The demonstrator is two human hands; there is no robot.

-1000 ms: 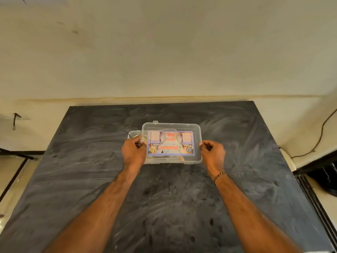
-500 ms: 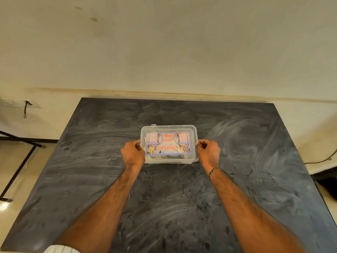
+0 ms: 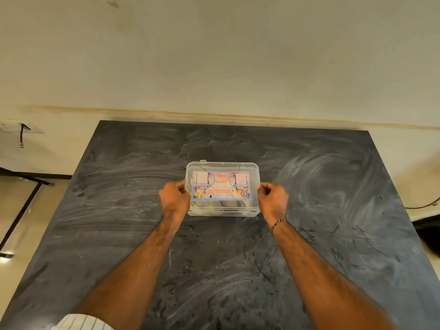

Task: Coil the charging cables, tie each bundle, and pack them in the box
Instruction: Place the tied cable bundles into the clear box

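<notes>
The lid (image 3: 221,184) is now flat on the box (image 3: 222,209) — a second ago it sat tilted, off to one side.

"Medigold" and "FIRST", upside down, on the box lid's label (image 3: 221,186)

box (image 3: 222,188) mid-table (image 3: 309,234), wall (image 3: 214,55) behind
</notes>
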